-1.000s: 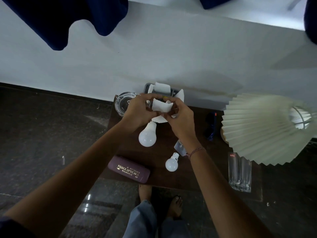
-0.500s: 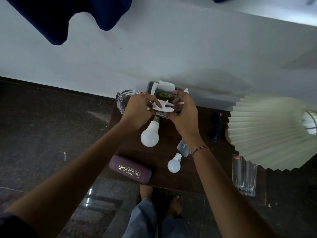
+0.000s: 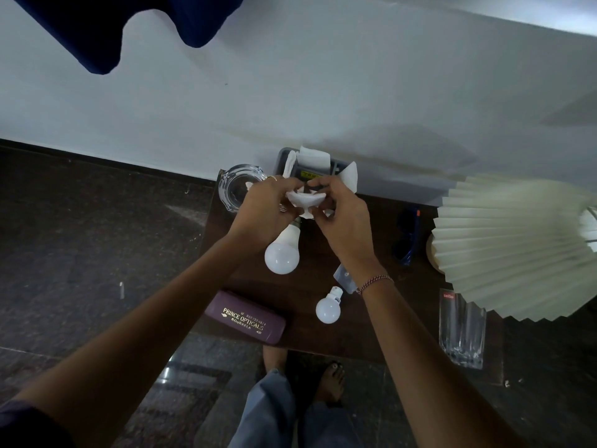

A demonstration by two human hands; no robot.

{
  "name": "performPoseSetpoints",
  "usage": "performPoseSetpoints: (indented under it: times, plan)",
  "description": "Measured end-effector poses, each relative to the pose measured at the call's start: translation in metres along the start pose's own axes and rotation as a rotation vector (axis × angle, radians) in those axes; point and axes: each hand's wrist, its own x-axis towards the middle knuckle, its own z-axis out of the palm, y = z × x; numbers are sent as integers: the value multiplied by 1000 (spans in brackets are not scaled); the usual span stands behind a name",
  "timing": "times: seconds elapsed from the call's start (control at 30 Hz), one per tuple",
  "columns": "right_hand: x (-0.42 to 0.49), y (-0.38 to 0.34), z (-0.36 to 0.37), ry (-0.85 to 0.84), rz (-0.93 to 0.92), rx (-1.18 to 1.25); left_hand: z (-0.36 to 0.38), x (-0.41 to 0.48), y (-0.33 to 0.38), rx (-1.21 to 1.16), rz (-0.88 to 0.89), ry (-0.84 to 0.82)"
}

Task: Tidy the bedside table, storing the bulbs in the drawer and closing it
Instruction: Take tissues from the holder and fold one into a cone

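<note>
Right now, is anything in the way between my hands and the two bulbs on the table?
Nothing sits over either bulb, but the left hand and right hand both pinch a white tissue. The big bulb lies by the left hand, the small bulb by the right wrist. The drawer is out of view.

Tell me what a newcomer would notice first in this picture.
Over the back of the table, the left hand and right hand pinch a crumpled white paper between them. Just below them a big bulb lies on the dark tabletop, with a small bulb nearer the front edge. A pale pleated lampshade fills the right side.
</note>
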Motion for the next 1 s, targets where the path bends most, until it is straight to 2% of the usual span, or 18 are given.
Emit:
performPoseSetpoints:
  times: [0.23, 0.5, 0.67, 1.0]
  plan:
    - [8, -1, -4, 71, -20, -15, -2, 7, 2, 38, -48, 119]
    - [13, 5, 0, 52, 47, -18, 2, 11, -7, 69, -83, 99]
    - [9, 10, 2, 8, 38, -105, 7, 6, -11, 192, -76, 45]
    - [3, 14, 2, -58, -11, -159, 8, 3, -10, 339, -40, 59]
